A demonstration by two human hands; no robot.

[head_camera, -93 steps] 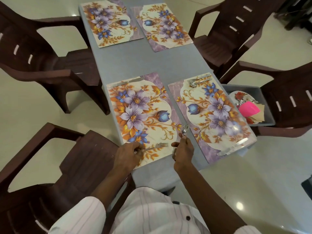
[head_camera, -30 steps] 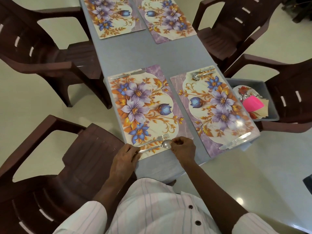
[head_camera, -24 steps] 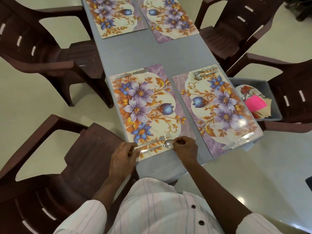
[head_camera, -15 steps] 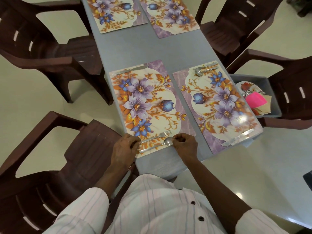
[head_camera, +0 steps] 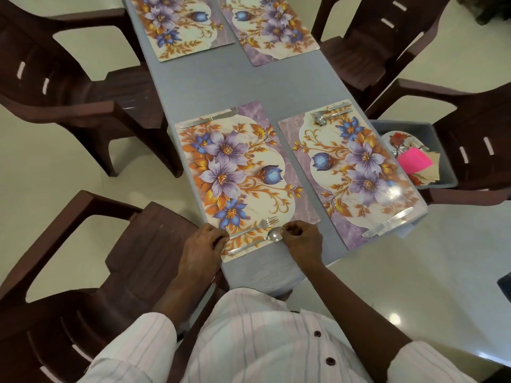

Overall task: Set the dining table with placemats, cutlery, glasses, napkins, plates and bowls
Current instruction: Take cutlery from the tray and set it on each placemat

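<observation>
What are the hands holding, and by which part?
The right hand pinches the spoon at its bowl end. The left hand has its fingertips at the handle end of the fork; whether they grip it cannot be told.
</observation>
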